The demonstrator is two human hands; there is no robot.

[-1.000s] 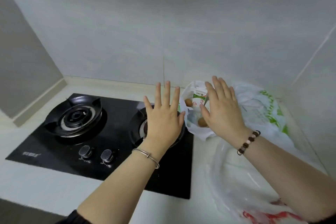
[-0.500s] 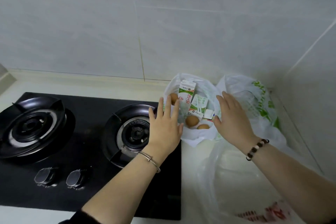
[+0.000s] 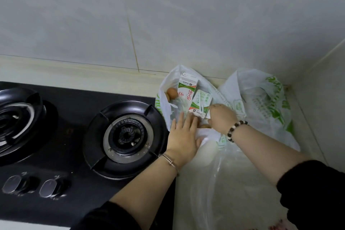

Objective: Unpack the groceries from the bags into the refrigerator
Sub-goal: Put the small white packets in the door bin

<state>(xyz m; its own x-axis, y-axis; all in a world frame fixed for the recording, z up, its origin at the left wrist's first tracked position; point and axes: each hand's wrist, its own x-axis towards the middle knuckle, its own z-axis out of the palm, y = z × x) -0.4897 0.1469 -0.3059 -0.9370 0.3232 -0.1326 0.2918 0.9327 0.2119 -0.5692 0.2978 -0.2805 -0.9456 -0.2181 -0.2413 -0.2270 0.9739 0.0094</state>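
A white plastic bag (image 3: 165,106) stands open on the counter by the back wall. Inside it are two green-and-white milk cartons: one upright (image 3: 186,88), one smaller (image 3: 201,103) leaning in front of it. Brown eggs (image 3: 171,93) lie in the bag too. My right hand (image 3: 221,117) reaches into the bag and grips the smaller carton at its lower right corner. With straight fingers, my left hand (image 3: 183,136) presses flat on the bag's near edge, just below the carton.
A second white bag with green print (image 3: 265,99) sits in the right corner. A clear bag (image 3: 224,183) lies on the counter in front. A black two-burner gas stove (image 3: 74,117) with knobs (image 3: 50,188) fills the left. Tiled walls close the back and right.
Both hands have moved forward into the bag. My right hand has gone from open beside the bag to gripping the smaller carton; my left hand now presses on the bag's edge.
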